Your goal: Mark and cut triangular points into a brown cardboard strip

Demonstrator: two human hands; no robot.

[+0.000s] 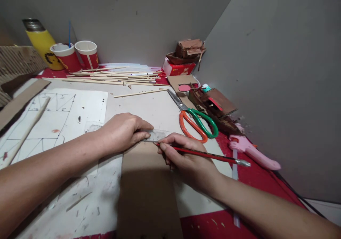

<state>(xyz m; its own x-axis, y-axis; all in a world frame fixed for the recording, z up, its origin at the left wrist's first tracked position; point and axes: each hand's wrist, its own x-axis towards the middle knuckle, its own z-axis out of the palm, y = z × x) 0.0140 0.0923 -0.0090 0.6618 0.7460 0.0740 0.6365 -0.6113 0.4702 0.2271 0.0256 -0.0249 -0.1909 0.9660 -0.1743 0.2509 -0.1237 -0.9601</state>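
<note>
My left hand (125,130) presses a clear plastic ruler (157,135) down with its fingertips, the fingers bent and close together. The ruler lies across the top of a brown cardboard strip (149,189), which runs towards me. Pinched in my right hand (186,161) is a red pencil (207,154) with a silvery end pointing right. Its tip meets the ruler's near edge, close to my left thumb; any mark there is too small to see. Just beyond my right hand lie scissors (195,120) with one orange and one green handle.
Behind lie several thin wooden sticks (117,77), two paper cups (86,52) and a yellow bottle (41,43). Drawn paper (69,121) is at left. Brown cardboard models (218,104) and a pink glue gun (255,153) with a black cable line the right, by the grey wall.
</note>
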